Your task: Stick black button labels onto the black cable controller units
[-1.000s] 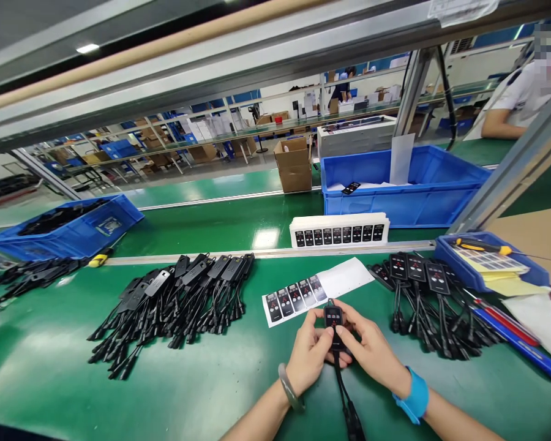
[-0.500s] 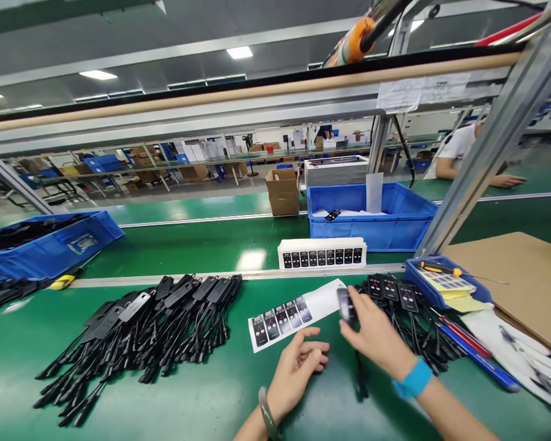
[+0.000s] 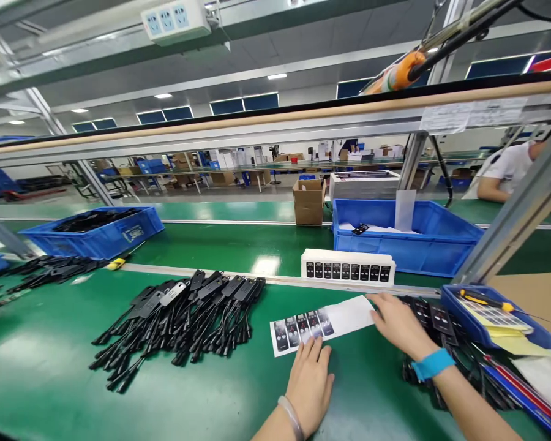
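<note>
A white sheet of black stickers [image 3: 349, 315] lies slantwise on the green bench, its right part bare of stickers. My left hand [image 3: 308, 380] rests open and flat, fingertips on the sheet's lower edge just below the stickers. At the sheet's right end is my right hand [image 3: 401, 324], fingers stretched out and thumb apart, touching or very near the paper. Beside and partly under that hand lies a pile of black cabled devices with stickers on them [image 3: 442, 320]. A larger heap of black cabled devices [image 3: 206, 312] sits to the left.
Behind the sheet stands a white stack of sticker sheets [image 3: 349, 257]. A blue bin [image 3: 408, 251] holds papers; another blue bin [image 3: 96, 242] holds black parts. On the right are a small blue tray [image 3: 482, 331] and a yellow-handled screwdriver [image 3: 487, 300]. Another person's hand shows at far left.
My right hand has let go of the black device and moved to the sheet's right end. My left hand has flattened onto the sheet's lower edge. The view has turned left.
</note>
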Demonstrator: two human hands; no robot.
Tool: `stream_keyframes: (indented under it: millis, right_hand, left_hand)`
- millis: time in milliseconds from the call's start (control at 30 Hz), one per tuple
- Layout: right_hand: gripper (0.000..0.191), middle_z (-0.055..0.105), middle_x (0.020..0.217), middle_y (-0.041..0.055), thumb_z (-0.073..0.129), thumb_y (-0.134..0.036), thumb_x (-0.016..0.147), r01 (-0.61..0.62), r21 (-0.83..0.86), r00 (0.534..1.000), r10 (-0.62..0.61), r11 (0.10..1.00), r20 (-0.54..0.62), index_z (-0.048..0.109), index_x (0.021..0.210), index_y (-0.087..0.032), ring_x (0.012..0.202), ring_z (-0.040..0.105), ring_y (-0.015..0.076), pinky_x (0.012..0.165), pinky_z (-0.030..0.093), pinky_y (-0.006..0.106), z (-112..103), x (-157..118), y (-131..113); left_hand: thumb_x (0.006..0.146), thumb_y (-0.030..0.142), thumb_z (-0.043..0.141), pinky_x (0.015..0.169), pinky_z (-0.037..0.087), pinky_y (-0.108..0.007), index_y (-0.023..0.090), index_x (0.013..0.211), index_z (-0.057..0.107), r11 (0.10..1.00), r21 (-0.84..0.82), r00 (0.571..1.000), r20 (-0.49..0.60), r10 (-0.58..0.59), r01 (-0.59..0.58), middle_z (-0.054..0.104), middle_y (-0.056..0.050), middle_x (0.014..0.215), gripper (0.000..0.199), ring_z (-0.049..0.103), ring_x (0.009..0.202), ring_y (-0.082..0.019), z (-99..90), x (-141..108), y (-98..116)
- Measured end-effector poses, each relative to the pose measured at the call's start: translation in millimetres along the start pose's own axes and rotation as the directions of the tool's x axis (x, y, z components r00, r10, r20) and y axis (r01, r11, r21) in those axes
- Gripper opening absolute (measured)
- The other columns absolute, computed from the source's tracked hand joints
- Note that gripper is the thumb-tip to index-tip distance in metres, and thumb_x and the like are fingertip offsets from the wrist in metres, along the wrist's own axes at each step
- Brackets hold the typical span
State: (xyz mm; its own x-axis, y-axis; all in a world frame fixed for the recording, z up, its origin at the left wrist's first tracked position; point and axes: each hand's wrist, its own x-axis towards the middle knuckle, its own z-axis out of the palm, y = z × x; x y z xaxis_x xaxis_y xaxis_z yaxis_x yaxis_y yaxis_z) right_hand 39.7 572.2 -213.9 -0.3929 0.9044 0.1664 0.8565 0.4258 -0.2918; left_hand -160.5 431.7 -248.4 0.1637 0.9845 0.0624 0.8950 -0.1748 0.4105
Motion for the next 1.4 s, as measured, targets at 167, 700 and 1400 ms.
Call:
stream_keyframes:
  millis: [167, 700, 1400]
  right_hand:
    - [0.030, 0.063, 0.099, 0.0113, 0.045, -0.016, 0.083, 0.156, 0.268, 0.987, -0.163, 0.951, 0.006, 0.065, 0.105, -0.015, 0.089, 0.062, 0.0212, 0.082, 0.047, 0.031, 51.7, 26.1, -50.0]
    - [0.037, 0.059, 0.069, 0.0017, 0.053, -0.058, 0.078, -0.003, 0.724, 0.956, 0.214, 0.690, -0.199, 0.060, 0.083, -0.022, 0.056, 0.052, 0.0158, 0.049, 0.043, 0.024, 24.5, -24.5, -18.7]
    - [0.034, 0.045, 0.072, -0.0029, 0.048, -0.055, 0.087, -0.003, 0.933, 0.978, 0.196, 0.360, -0.072, 0.051, 0.081, -0.022, 0.055, 0.046, 0.0116, 0.052, 0.042, 0.025, 35.4, -65.8, -42.7]
  left_hand:
    - [0.073, 0.000, 0.037, 0.108, 0.032, -0.051, 0.006, 0.131, 0.046, 0.999, -0.036, 0.999, -0.043, -0.011, 0.009, 0.050, -0.021, 0.132, 0.059, 0.044, 0.125, -0.033, 2.7, 1.7, -4.0]
    - [0.075, -0.001, 0.038, 0.090, 0.045, -0.041, 0.012, 0.120, 0.053, 0.962, 0.061, 0.783, -0.596, -0.178, 0.265, 0.054, -0.016, 0.115, 0.049, 0.052, 0.107, -0.027, -28.8, 30.8, -72.4]
    - [0.079, 0.040, 0.056, 0.061, 0.046, -0.030, 0.013, 0.115, 0.055, 0.907, -0.400, 0.575, -0.715, -0.397, 0.129, 0.054, -0.006, 0.087, 0.045, 0.052, 0.063, -0.015, -80.4, 19.9, -95.1]
